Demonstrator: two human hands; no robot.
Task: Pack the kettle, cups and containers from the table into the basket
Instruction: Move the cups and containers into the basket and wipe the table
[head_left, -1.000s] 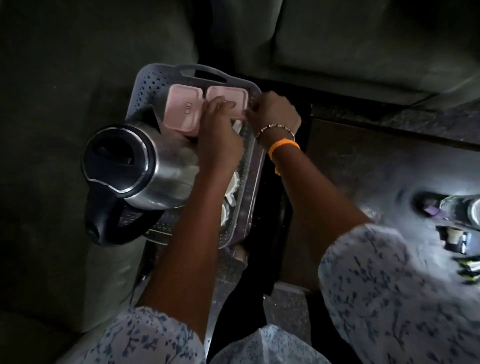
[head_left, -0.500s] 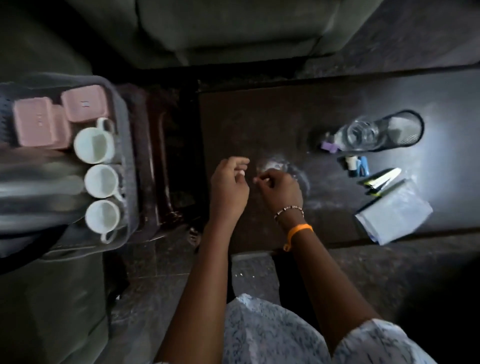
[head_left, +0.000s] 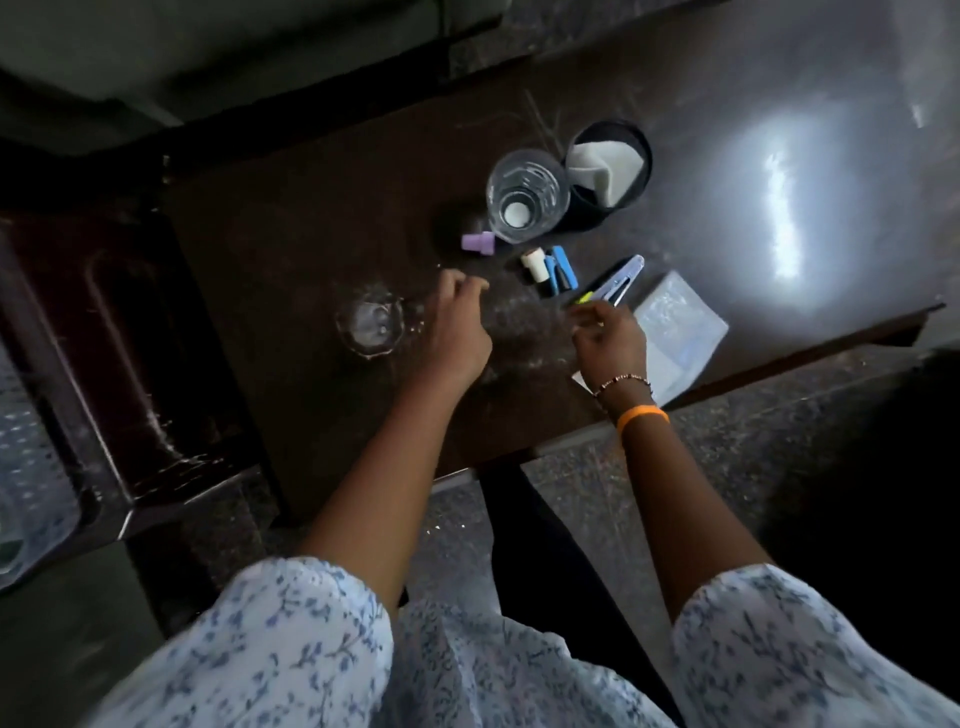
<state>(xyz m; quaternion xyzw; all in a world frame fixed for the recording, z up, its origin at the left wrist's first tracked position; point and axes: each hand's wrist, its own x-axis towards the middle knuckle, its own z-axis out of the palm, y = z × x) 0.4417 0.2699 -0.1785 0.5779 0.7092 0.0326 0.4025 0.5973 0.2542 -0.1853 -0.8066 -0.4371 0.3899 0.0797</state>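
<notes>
Both hands hover low over the dark table (head_left: 322, 218), and neither has hold of anything: the left hand (head_left: 460, 332) is loosely curled with thumb and forefinger nearly meeting, the right hand (head_left: 610, 340) half curled just near the clear-handled tool (head_left: 621, 278) and the plastic sleeve (head_left: 680, 327). The basket (head_left: 26, 467) shows only as a perforated pale edge at the far left of the view; what lies in it cannot be told from here. On the table the candidates left for packing seem to be the clear glass tumbler (head_left: 527, 195), the dark cup (head_left: 610, 174) with a white cloth tucked in it just to its right, and a small clear glass dish (head_left: 371, 322) just left of the left hand. The dish is the main hazard — it is nearly invisible against the dark wood in this dim light, so a sweep of the left wrist could knock it toward the table's left edge. The tumbler and the dark cup stand touching or close to it, so a hasty reach for one may tip the other. The purple cap (head_left: 479, 241) and the blue and white bits (head_left: 550, 265) lie close by — a careless grab could scatter them.
</notes>
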